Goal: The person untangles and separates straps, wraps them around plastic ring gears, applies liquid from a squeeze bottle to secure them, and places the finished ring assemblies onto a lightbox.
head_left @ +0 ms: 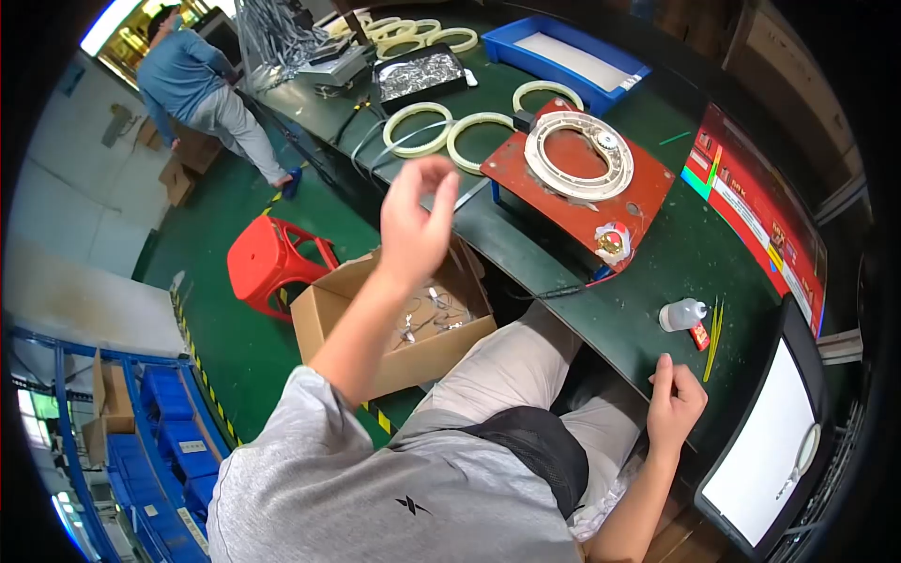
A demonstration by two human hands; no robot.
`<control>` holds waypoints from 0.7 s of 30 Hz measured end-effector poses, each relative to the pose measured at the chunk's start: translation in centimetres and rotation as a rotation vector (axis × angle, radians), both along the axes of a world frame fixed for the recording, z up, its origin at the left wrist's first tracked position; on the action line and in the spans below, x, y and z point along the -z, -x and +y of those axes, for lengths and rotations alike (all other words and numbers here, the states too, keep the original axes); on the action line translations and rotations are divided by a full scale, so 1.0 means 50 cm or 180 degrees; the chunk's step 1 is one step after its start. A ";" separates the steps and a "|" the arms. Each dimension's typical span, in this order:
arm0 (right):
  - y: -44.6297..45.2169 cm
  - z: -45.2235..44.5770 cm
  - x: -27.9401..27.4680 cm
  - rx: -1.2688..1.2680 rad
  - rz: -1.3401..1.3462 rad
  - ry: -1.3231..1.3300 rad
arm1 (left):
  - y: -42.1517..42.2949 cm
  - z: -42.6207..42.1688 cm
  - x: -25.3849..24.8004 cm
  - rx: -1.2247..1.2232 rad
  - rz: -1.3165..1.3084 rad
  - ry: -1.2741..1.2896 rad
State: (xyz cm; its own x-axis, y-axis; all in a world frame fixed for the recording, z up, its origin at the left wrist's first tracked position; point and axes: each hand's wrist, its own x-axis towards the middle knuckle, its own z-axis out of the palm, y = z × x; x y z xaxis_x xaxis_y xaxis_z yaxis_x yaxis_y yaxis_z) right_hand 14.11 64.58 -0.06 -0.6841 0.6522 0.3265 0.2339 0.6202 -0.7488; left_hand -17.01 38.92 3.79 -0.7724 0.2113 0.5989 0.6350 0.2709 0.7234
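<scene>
My left hand is raised in front of the bench edge, fingers loosely curled and thumb apart, with nothing visible in it. Behind it lie pale yellow rings and a thin grey strip. To its right, a white ring-shaped part rests on a red-brown plate standing on blue legs. A small round part with gold-coloured metal is on the plate's near corner. My right hand is closed at the bench edge; whatever its fingers hold, if anything, is hidden. Near it are a squeeze bottle and yellow sticks.
A cardboard box with small wired parts sits below the bench, beside a red stool. Farther back are a black tray and a blue tray. A monitor stands at right. Another person is at far left.
</scene>
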 end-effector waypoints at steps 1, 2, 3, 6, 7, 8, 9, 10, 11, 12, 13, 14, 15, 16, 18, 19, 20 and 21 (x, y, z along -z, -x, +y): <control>0.004 -0.001 -0.001 0.0000 -0.0079 -0.0098 | 0.064 -0.011 0.017 0.0124 0.0189 0.0275; 0.008 -0.001 -0.002 0.0007 -0.0159 -0.0202 | 0.088 -0.011 0.007 0.0089 0.0396 0.0739; 0.010 -0.002 0.001 0.0053 -0.0107 -0.0167 | 0.112 -0.004 0.006 0.0213 0.0803 0.0974; 0.018 -0.011 -0.003 0.0174 0.0190 -0.0094 | 0.155 0.007 0.052 0.0056 0.1415 0.1943; 0.016 -0.011 -0.002 0.0183 0.0172 -0.0161 | 0.168 0.011 0.069 -0.0096 0.1518 0.2299; 0.015 -0.010 0.001 0.0188 0.0153 -0.0228 | 0.177 0.013 0.070 0.0049 0.1477 0.2203; 0.014 -0.008 0.002 0.0198 0.0140 -0.0292 | 0.189 0.014 0.068 0.0194 0.1445 0.2111; 0.014 -0.007 0.000 0.0216 0.0149 -0.0292 | 0.201 0.014 0.066 0.0342 0.1402 0.2032; 0.014 -0.008 -0.001 0.0216 0.0144 -0.0278 | 0.209 0.015 0.057 0.0456 0.1395 0.1645; 0.013 -0.008 0.000 0.0208 0.0137 -0.0260 | 0.205 0.018 0.034 0.0372 0.1299 0.1463; 0.012 -0.008 0.002 0.0204 0.0144 -0.0267 | 0.197 0.022 0.016 0.0189 0.1025 0.1272; 0.011 -0.006 0.004 0.0197 0.0153 -0.0276 | 0.188 0.026 -0.004 0.0003 0.0752 0.1078; 0.011 -0.005 0.005 0.0191 0.0164 -0.0284 | 0.175 0.030 -0.026 -0.0069 0.0535 0.0812; 0.011 -0.005 0.004 0.0203 0.0182 -0.0282 | 0.135 0.044 -0.067 -0.0073 0.0556 0.0619; 0.012 -0.007 0.001 0.0221 0.0216 -0.0281 | 0.077 0.067 -0.110 0.0199 0.0655 0.0482; 0.011 -0.007 0.002 0.0221 0.0219 -0.0277 | 0.051 0.076 -0.122 0.0485 0.0660 0.0542; 0.010 -0.007 0.003 0.0220 0.0221 -0.0274 | 0.039 0.091 -0.123 0.0809 0.1016 0.0511; 0.009 -0.005 0.003 0.0219 0.0226 -0.0274 | 0.017 0.106 -0.130 0.0884 0.1288 0.0716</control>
State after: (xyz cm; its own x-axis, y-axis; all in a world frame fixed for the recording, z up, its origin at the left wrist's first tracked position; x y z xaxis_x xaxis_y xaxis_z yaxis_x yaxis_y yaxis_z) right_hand 13.65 64.32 -0.23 -0.6120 0.6642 0.4293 0.2265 0.6673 -0.7096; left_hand -17.88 44.21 10.32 -0.3861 0.5321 0.7535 0.9208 0.1731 0.3496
